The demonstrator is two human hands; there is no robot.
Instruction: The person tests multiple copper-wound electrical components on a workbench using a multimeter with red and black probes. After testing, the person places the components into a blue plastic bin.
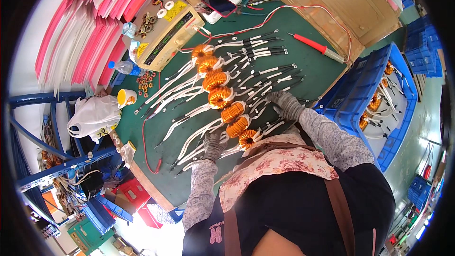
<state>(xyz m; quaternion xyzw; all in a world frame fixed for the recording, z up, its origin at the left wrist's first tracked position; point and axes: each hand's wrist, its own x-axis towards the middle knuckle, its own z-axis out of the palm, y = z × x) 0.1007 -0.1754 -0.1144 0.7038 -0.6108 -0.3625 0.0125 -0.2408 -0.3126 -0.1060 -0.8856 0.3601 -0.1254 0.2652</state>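
A row of toroidal coils wound in copper wire (220,97) runs down the middle of the green bench. White wire leads (189,135) spread from them to the left. On the right, leads with black sleeves and ring terminals (272,83) fan out. My gloved left hand (214,146) is closed around white leads beside the nearer coils; its fingertips are partly hidden. Lower on the right side, my gloved right hand (286,105) has its fingers bent together over black-sleeved leads, which it appears to grip.
A test meter (166,38) stands at the back left, near a water bottle (125,68) and yellow cup (126,97). A red test probe (313,45) lies at the back right. On the right, a blue crate (353,97) holds more coils. A plastic bag (95,117) hangs left.
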